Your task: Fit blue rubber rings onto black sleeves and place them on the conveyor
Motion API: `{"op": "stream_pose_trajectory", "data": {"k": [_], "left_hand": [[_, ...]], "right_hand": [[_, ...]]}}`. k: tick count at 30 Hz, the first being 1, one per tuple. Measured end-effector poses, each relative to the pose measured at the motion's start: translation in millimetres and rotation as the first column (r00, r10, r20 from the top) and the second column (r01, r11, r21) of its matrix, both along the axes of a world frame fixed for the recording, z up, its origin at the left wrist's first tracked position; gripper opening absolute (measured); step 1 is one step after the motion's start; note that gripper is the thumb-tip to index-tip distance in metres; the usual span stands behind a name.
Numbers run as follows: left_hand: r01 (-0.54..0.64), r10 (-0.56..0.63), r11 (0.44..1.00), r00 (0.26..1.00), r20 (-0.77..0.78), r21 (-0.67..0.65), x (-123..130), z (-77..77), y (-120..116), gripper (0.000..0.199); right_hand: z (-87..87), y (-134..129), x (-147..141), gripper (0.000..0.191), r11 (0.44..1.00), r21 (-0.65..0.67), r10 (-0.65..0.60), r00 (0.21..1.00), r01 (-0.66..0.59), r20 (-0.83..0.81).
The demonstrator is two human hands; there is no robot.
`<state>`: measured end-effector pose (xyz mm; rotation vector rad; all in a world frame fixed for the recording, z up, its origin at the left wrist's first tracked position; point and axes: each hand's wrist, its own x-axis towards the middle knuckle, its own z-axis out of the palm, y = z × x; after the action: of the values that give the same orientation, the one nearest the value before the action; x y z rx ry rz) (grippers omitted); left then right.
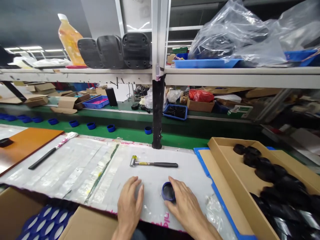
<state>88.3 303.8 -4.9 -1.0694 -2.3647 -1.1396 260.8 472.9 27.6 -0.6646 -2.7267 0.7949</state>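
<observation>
Blue ring with dark centre (168,191): at the counter's (152,181) near side; resting or lifted, can't tell. Probably light, stiff plastic, slightly slick; best pinched across outer wall.
Right hand (186,203): fingers closed around ring's edge.
Left hand (130,200): fingers parted, holding nothing.
Mallet (156,164): lying beyond both hands.

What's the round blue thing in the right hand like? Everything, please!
The round blue piece looks like plastic: a blue rim and wall around a dark middle. It's short, like a little cup, with the dark side turned up toward the camera. The person's right hand holds its right side, over the white bench covering; I can't tell if it rests there.
</observation>
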Motion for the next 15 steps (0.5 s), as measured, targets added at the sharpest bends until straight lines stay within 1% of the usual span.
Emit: {"op": "stream_pose_trajectory", "data": {"k": [2,3,5,7,8,10,12,15], "left_hand": [[-0.015,0.011,0.999,0.995,-0.103,-0.041,3.3,-2.8,1.3,0.022],[-0.026,0.017,0.998,0.989,-0.145,-0.059,4.4,-3.1,1.4,0.022],[-0.039,0.021,0.995,0.979,-0.205,-0.087,5.2,-3.1,1.2,0.02],[-0.03,0.009,0.996,0.972,-0.235,-0.088,4.9,-4.3,1.2,0.02],[-0.023,0.003,0.997,0.971,-0.239,-0.077,4.6,-5.8,1.4,0.021],[-0.022,0.014,0.999,0.974,-0.227,-0.033,4.5,-11.2,2.5,0.02],[-0.043,0.045,0.999,0.977,-0.21,0.016,5.3,-19.0,4.8,0.02],[-0.074,0.088,0.995,0.975,-0.205,0.072,7.6,-31.3,9.8,0.02]], "right_hand": [[-3.0,7.8,-5.6,0.066,0.998,0.032,-0.05,0.995,0.052,-0.084],[-0.4,19.0,-10.5,0.063,0.995,0.041,-0.087,0.987,0.093,-0.138],[11.1,53.6,-26.3,0.063,0.974,0.06,-0.203,0.962,0.216,-0.181],[25.5,97.5,-51.8,0.066,0.934,0.091,-0.332,0.934,0.345,-0.13],[31.5,119.7,-68.2,0.067,0.918,0.108,-0.372,0.923,0.381,-0.097],[38.1,159.5,-105.6,0.065,0.91,0.134,-0.39,0.92,0.393,-0.044],[37.2,189.4,-144.7,0.061,0.919,0.151,-0.368,0.93,0.363,0.005],[26.7,214.1,-195.2,0.054,0.929,0.173,-0.345,0.936,0.328,0.075]]}}
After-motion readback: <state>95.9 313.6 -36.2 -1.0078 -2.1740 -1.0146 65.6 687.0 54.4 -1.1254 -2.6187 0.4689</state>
